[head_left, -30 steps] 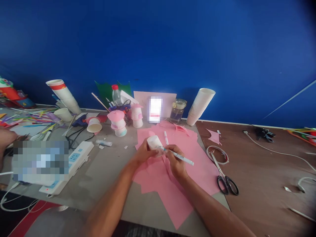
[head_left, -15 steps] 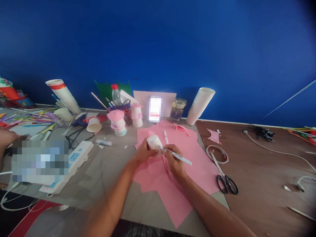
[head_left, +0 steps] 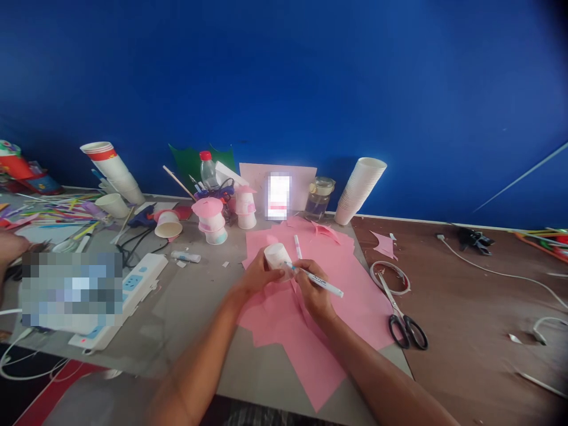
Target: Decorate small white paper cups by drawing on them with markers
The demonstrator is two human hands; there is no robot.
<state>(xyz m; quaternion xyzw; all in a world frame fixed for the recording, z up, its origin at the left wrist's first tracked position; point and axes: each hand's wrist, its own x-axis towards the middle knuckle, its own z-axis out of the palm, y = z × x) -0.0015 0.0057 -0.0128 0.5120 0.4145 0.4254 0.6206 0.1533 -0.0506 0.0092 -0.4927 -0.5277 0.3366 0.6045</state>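
A white paper cup [head_left: 276, 254] is gripped in my left hand [head_left: 258, 274], tilted with its base upward over the pink paper [head_left: 310, 355]. In my right hand [head_left: 316, 290] is a white marker [head_left: 327, 286], its blue tip at the cup's side. The tip looks to be touching the cup, though the exact contact is too small to tell. The marker's cap [head_left: 297, 245] seems to be the white piece lying on the pink paper just behind my hands. Both hands hover close together above the sheets.
Scissors [head_left: 403, 325] and a tape roll [head_left: 390, 278] lie to the right. Behind stand a lit phone [head_left: 279, 196], a glass jar [head_left: 320, 198], stacked cups [head_left: 360, 190] and pink-topped cup figures [head_left: 210, 222]. A power strip [head_left: 133, 290] is at left, near another person's hand [head_left: 11, 245].
The marker's rear end has shifted very slightly as my right hand moves its tip at the cup. My left hand keeps the cup in the same place.
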